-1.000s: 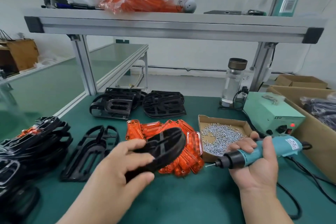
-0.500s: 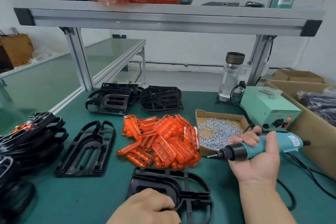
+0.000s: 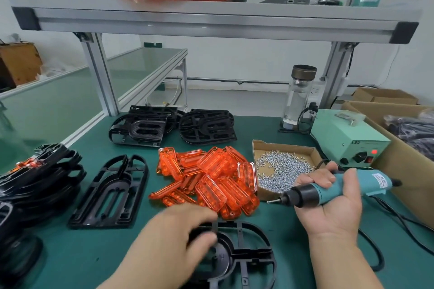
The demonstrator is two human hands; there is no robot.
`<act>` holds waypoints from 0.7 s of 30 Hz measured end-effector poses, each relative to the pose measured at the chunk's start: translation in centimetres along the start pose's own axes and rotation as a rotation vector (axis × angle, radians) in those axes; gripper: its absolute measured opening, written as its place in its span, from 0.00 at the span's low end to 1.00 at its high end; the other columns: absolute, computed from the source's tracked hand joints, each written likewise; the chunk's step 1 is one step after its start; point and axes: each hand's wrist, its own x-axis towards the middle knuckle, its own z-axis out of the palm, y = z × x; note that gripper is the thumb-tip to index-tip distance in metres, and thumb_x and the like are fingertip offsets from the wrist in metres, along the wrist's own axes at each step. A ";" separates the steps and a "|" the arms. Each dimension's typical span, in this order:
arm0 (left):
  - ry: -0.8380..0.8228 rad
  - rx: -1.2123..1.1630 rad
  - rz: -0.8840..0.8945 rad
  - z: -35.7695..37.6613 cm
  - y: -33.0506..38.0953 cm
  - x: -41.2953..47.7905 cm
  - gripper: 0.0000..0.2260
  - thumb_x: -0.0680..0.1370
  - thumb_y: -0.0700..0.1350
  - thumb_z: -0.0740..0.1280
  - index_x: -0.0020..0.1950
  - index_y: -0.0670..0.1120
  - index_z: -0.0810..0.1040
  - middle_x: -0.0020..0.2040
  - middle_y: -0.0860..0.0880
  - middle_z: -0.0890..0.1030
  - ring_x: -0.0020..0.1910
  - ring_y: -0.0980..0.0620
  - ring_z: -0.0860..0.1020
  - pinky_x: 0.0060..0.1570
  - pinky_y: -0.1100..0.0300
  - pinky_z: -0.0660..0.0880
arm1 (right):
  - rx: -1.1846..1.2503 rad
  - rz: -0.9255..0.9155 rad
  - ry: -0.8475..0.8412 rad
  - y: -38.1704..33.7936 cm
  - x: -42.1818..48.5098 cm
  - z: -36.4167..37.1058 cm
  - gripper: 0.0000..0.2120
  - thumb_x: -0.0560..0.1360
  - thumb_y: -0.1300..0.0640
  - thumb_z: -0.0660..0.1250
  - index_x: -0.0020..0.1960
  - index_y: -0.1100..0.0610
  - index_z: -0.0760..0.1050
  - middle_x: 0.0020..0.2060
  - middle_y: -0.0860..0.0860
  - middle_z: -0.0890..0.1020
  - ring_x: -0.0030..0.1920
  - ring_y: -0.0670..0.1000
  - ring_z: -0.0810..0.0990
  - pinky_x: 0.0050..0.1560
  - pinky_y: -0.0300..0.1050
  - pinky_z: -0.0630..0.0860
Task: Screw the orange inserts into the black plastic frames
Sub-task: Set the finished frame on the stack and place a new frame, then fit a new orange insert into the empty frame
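The left hand (image 3: 180, 230), fingers curled and blurred, rested on a black frame (image 3: 244, 251) lying flat on the green tabletop (image 3: 293, 241). The right hand (image 3: 333, 204) gripped a blue screwdriver (image 3: 328, 189). Orange inserts (image 3: 211, 178) lay piled just beyond the frame.

Two bare hands: left hand (image 3: 185, 230), right hand (image 3: 328, 204). Forearms bare, no sleeves visible. No gloves, rings, watch. Left hand motion-blurred.
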 end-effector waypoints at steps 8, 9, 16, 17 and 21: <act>0.107 0.337 -0.335 2.2 -1.6 6.3 0.38 0.66 0.71 0.64 0.69 0.52 0.68 0.65 0.53 0.68 0.66 0.50 0.62 0.64 0.55 0.64 | -0.009 0.024 -0.069 0.3 0.1 -0.2 0.31 0.45 0.50 0.85 0.43 0.52 0.74 0.29 0.43 0.69 0.25 0.41 0.70 0.32 0.35 0.72; 0.078 0.384 -0.369 2.3 -1.5 6.4 0.39 0.64 0.73 0.63 0.68 0.52 0.69 0.65 0.53 0.66 0.65 0.49 0.60 0.64 0.55 0.63 | -0.010 0.024 -0.072 0.3 0.1 -0.2 0.32 0.44 0.50 0.86 0.43 0.52 0.74 0.29 0.43 0.69 0.25 0.41 0.70 0.31 0.36 0.72; 0.267 -0.193 -0.416 1.3 -1.0 6.6 0.03 0.76 0.51 0.67 0.47 0.52 0.77 0.37 0.55 0.81 0.40 0.57 0.79 0.42 0.59 0.77 | 0.006 0.009 -0.066 0.2 0.4 -0.3 0.32 0.44 0.50 0.86 0.43 0.52 0.74 0.29 0.43 0.69 0.25 0.41 0.70 0.31 0.36 0.73; 0.270 -0.431 -0.489 0.9 -0.8 6.5 0.04 0.78 0.47 0.65 0.46 0.49 0.78 0.35 0.53 0.82 0.36 0.57 0.81 0.38 0.60 0.77 | 0.008 0.008 -0.064 0.2 0.4 -0.4 0.32 0.44 0.50 0.86 0.43 0.52 0.74 0.29 0.43 0.69 0.25 0.41 0.70 0.31 0.36 0.73; 0.137 -1.281 -0.616 -0.1 0.8 5.5 0.08 0.81 0.40 0.60 0.52 0.41 0.79 0.43 0.43 0.85 0.39 0.49 0.84 0.32 0.63 0.78 | 0.005 0.012 -0.055 0.2 0.4 -0.4 0.33 0.44 0.50 0.86 0.43 0.52 0.74 0.29 0.43 0.69 0.25 0.41 0.70 0.32 0.36 0.73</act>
